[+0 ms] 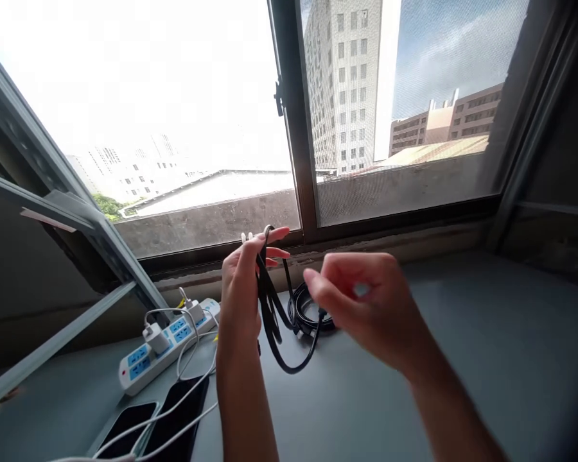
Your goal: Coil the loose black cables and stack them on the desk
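Loops of a black cable [268, 308] hang over my left hand [242, 273], which is raised above the desk with its forefinger stretched through them. My right hand [370, 308] is curled to the right of the loops, thumb and fingers together. One end of the same cable, with a thicker dark piece on it, runs up in a curve to the underside of this hand. The fingers hide exactly how that end is gripped. Behind the loops, a coiled black cable [308, 308] lies on the desk.
At left, a white power strip [171, 346] holds two white chargers with white cords. Two dark-screened phones [176, 417] lie in front of it, crossed by the cords. A metal shelf frame [110, 240] slants down on the left. The window [308, 192] stands behind the desk [347, 404].
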Demonstrator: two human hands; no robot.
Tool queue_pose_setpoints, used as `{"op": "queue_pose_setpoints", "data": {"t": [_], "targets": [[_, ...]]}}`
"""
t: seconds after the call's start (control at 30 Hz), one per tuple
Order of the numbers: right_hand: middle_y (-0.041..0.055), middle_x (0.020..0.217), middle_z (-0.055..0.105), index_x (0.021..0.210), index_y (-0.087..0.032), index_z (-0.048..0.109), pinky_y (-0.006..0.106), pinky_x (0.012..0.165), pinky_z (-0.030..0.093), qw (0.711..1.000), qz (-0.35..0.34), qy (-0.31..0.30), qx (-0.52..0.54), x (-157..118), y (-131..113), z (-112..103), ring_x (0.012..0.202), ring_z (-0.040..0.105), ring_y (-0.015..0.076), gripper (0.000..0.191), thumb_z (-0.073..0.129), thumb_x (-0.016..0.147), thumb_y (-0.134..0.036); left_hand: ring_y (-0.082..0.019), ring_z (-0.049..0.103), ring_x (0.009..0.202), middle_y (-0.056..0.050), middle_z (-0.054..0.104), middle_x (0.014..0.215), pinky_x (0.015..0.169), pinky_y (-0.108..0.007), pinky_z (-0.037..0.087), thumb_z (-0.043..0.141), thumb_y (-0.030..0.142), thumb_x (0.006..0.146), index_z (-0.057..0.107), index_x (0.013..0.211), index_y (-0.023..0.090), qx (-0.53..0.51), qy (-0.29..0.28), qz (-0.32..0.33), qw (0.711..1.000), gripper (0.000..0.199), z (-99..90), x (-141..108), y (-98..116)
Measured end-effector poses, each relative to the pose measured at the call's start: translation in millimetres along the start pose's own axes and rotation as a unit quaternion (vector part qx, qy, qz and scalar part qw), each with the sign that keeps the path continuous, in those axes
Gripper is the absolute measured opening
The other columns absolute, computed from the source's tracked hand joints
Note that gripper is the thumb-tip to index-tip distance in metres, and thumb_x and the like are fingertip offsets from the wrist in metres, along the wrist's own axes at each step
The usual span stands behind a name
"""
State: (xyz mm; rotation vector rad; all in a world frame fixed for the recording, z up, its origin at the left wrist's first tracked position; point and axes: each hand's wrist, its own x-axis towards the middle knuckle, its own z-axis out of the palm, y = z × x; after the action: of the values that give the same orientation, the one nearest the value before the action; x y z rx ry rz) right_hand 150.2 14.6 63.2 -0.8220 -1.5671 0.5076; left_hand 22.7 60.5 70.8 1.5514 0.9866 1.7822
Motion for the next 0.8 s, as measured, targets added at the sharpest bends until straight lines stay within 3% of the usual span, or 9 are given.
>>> {"op": "queue_pose_setpoints", "data": {"t": [0.07,0.17,0.3,0.37,0.53,0.63,0.8], "targets": [[-0.0053,0.04,0.036,0.045,-0.016,0.041,0.021,0.042,0.022,0.996,0.009,0.023,-0.089,6.8,9.5,-5.8,0.04,0.032,0.0062,0.038,0.056,0.078,-0.027,-0.016,0.061,0.074,-0.003,0.069,0.084,0.071,-0.027,0.047,0.048,0.036,0.082,0.072,0.078,0.02,-0.013,-0.017,-0.012,1.0,0.029,2.4,-3.3,1.2],[-0.0041,0.043,0.043,0.05,-0.016,0.049,0.022,0.043,0.023,0.992,0.029,-0.011,-0.121,11.0,21.2,-9.6,0.041,0.038,0.0076,0.041,0.051,0.084,-0.038,-0.014,0.06,0.073,-0.004,0.068,0.083,0.068,-0.024,0.048,0.053,0.035,0.079,0.072,0.082,0.018,-0.038,-0.048,-0.03,0.998,0.025,10.0,-8.7,2.3],[-0.0033,0.046,0.046,0.053,-0.016,0.047,0.02,0.044,0.028,0.994,0.019,-0.102,0.016,14.1,32.0,-2.0,0.044,0.044,0.0082,0.041,0.042,0.09,-0.032,-0.008,0.052,0.05,-0.002,0.063,0.077,0.044,-0.02,0.042,0.056,0.036,0.076,0.068,0.103,0.019,-0.061,-0.11,-0.084,0.989,0.034,22.1,-16.7,4.2],[-0.0026,0.05,0.048,0.054,-0.016,0.044,0.019,0.045,0.033,0.983,0.014,-0.134,0.123,16.5,35.6,3.2,0.047,0.047,0.0086,0.038,0.04,0.09,-0.027,-0.009,0.052,0.05,-0.002,0.062,0.076,0.04,-0.019,0.039,0.054,0.037,0.077,0.066,0.105,0.019,-0.068,-0.121,-0.094,0.986,0.036,26.3,-19.1,5.1],[-0.0003,0.059,0.053,0.062,-0.017,0.05,0.019,0.047,0.042,0.944,0.085,-0.106,0.301,21.6,35.0,7.8,0.054,0.053,0.0109,0.03,0.038,0.088,-0.027,-0.013,0.059,0.066,-0.003,0.062,0.076,0.047,-0.017,0.045,0.053,0.035,0.08,0.066,0.102,0.019,-0.1,-0.154,-0.082,0.979,0.031,28.2,-18.5,4.3],[-0.0007,0.06,0.055,0.066,-0.018,0.054,0.018,0.048,0.044,0.935,0.103,-0.111,0.32,22.9,32.9,4.6,0.056,0.055,0.0109,0.029,0.041,0.089,-0.03,-0.015,0.06,0.07,-0.003,0.064,0.078,0.052,-0.019,0.049,0.051,0.034,0.082,0.067,0.101,0.019,-0.101,-0.168,-0.063,0.979,0.029,24.6,-16.0,2.3],[-0.0024,0.067,0.059,0.083,-0.02,0.064,0.018,0.055,0.047,0.936,0.101,-0.146,0.305,23.1,33.1,-3.9,0.064,0.059,0.0107,0.015,0.051,0.086,-0.026,-0.016,0.062,0.084,-0.004,0.066,0.089,0.063,-0.02,0.052,0.049,0.031,0.085,0.07,0.096,0.02,-0.038,-0.154,0.023,0.987,0.026,15.8,-14.4,1.8]]}}
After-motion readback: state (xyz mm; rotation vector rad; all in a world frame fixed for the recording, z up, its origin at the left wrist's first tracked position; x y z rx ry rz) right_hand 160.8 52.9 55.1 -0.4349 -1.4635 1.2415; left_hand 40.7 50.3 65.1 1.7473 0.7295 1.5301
